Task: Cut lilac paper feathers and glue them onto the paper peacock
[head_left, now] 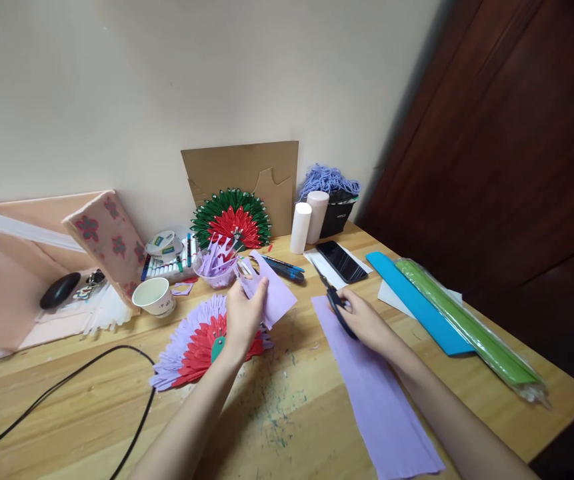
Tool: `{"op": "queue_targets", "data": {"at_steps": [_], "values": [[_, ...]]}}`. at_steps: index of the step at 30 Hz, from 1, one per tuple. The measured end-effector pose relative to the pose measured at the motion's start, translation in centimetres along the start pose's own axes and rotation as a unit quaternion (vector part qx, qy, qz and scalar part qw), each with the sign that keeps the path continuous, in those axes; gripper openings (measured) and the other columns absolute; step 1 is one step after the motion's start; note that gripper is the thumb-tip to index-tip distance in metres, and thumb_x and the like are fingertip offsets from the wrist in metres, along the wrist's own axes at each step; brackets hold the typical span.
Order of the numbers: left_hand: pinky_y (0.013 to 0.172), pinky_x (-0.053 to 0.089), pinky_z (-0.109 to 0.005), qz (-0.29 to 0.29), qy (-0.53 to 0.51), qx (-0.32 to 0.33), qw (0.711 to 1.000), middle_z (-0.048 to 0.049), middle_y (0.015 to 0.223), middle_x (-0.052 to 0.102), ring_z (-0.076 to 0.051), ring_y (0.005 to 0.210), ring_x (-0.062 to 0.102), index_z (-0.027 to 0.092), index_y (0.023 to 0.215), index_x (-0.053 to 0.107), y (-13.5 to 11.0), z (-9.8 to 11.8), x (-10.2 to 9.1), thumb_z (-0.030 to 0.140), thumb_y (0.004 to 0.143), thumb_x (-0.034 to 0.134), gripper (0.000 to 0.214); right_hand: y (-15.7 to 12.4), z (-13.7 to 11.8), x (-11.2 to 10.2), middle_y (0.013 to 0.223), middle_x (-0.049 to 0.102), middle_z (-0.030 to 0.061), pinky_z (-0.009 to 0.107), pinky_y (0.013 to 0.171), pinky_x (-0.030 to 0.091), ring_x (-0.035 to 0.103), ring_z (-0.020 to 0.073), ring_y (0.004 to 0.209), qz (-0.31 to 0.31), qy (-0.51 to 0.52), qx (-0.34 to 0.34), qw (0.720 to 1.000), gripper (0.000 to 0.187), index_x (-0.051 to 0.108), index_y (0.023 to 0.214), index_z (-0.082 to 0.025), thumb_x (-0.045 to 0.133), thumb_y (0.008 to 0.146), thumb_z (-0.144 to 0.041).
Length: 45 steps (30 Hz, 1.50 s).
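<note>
Worktop (307,447) w/ fan (187,353) | L hand (244,312) above fan, fingers pinching lilac pc (279,295) | R hand (367,323), right of fan, gripping scissors (339,311) | poss. nicked strip (381,413): scissors v. close

There are two hands. The left hand (247,313) holds at least one purple paper piece (281,293); the right hand (367,321) holds one pair of scissors (337,305), over one long purple sheet (377,407). Two petalled fans: one purple-and-red fan (191,353) under the left hand, one green-and-red fan (237,223) beyond it. Left of that hand, one paper cup (154,301). Beyond the right, one phone (341,261) and two pale cylinders (301,228); to its right, one green roll (467,327).
</note>
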<state>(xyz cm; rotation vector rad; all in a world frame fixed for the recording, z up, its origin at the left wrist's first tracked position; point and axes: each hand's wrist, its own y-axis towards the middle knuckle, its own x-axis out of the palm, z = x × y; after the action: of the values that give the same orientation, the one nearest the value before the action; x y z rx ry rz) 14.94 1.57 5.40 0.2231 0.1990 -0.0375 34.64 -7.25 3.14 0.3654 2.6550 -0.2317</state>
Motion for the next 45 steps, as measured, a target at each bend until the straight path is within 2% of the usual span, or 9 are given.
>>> {"op": "queue_targets", "data": {"at_steps": [3,6,11,14,20,28,34,40,45], "values": [[0.076,0.046,-0.031,0.005,-0.012,0.003,1.0,-0.0102,0.093,0.068,-0.023,0.086,0.062,0.01,0.092,0.064,0.0,0.2,0.0,0.038,0.073,0.059,0.034,-0.6,-0.6,1.5,0.061,0.045,-0.0034,0.026,0.05,0.043,0.045,0.0099,0.048,-0.141,0.278,0.015,0.95,0.045,0.044,0.077,-0.02,0.045,0.075,-0.065],[0.07,0.047,-0.029,-0.041,-0.035,-0.03,0.998,-0.0093,0.091,0.069,-0.022,0.081,0.062,0.011,0.089,0.064,0.0,0.5,-0.1,0.038,0.07,0.062,0.034,-1.0,-0.7,2.7,0.072,0.05,-0.001,0.029,0.053,0.048,0.046,0.0083,0.048,-0.178,0.389,-0.006,0.904,0.054,0.049,0.082,-0.019,0.044,0.071,-0.072],[0.053,0.04,-0.022,-0.299,-0.015,-0.083,0.951,-0.004,0.069,0.065,-0.014,0.059,0.055,0.012,0.075,0.066,-0.7,0.7,-0.1,0.037,0.064,0.067,0.027,-0.7,-0.1,3.1,0.067,0.056,-0.0004,0.029,0.061,0.049,0.054,0.0118,0.056,-0.095,0.361,-0.03,0.927,0.04,0.055,0.084,-0.018,0.058,0.073,-0.056],[0.046,0.032,-0.02,-0.37,0.04,-0.078,0.925,-0.0003,0.057,0.057,-0.011,0.051,0.046,0.012,0.064,0.064,-1.5,0.6,0.3,0.035,0.061,0.068,0.023,-0.5,0.1,3.0,0.067,0.057,-0.0003,0.025,0.059,0.047,0.055,0.0116,0.06,-0.056,0.316,-0.052,0.946,0.03,0.055,0.077,-0.017,0.065,0.071,-0.045],[0.045,0.026,-0.021,-0.317,0.105,-0.082,0.939,0.0004,0.054,0.052,-0.011,0.05,0.042,0.012,0.062,0.062,-1.4,0.2,0.7,0.043,0.064,0.063,0.031,-0.1,-0.3,3.0,0.063,0.055,-0.0036,0.026,0.051,0.047,0.055,0.0111,0.051,0.006,0.308,-0.015,0.951,0.043,0.047,0.072,-0.018,0.079,0.053,-0.039],[0.049,0.034,-0.022,-0.325,-0.016,-0.182,0.928,-0.0011,0.06,0.059,-0.012,0.051,0.049,0.012,0.075,0.064,-0.2,-0.5,-0.2,0.042,0.06,0.069,0.033,0.2,-0.8,2.6,0.06,0.055,-0.003,0.027,0.055,0.048,0.056,0.0122,0.052,0.076,0.282,-0.039,0.956,0.043,0.047,0.069,-0.018,0.078,0.053,-0.043],[0.056,0.037,-0.024,-0.273,0.047,-0.1,0.956,-0.0023,0.065,0.061,-0.016,0.06,0.051,0.013,0.073,0.066,-0.3,-0.5,0.1,0.041,0.068,0.061,0.029,0.0,-0.6,2.7,0.062,0.058,-0.0024,0.026,0.055,0.047,0.057,0.012,0.054,0.032,0.272,-0.018,0.962,0.039,0.05,0.076,-0.018,0.074,0.06,-0.044],[0.059,0.042,-0.025,-0.299,-0.002,-0.054,0.953,-0.0039,0.071,0.066,-0.02,0.067,0.056,0.017,0.08,0.069,-1.0,-0.4,0.2,0.04,0.067,0.065,0.027,-0.2,-0.6,2.8,0.063,0.059,0.0003,0.028,0.066,0.049,0.058,0.0128,0.058,0.012,0.284,-0.038,0.958,0.034,0.053,0.077,-0.017,0.063,0.071,-0.05],[0.05,0.035,-0.022,-0.303,0.016,-0.086,0.949,-0.003,0.068,0.061,-0.013,0.056,0.048,0.016,0.079,0.068,-0.8,-0.2,-0.2,0.04,0.073,0.057,0.027,0.0,-0.7,2.4,0.062,0.053,0.0017,0.035,0.059,0.051,0.054,0.0148,0.051,-0.098,0.375,0.076,0.919,0.059,0.054,0.074,-0.018,0.042,0.068,-0.075]]}}
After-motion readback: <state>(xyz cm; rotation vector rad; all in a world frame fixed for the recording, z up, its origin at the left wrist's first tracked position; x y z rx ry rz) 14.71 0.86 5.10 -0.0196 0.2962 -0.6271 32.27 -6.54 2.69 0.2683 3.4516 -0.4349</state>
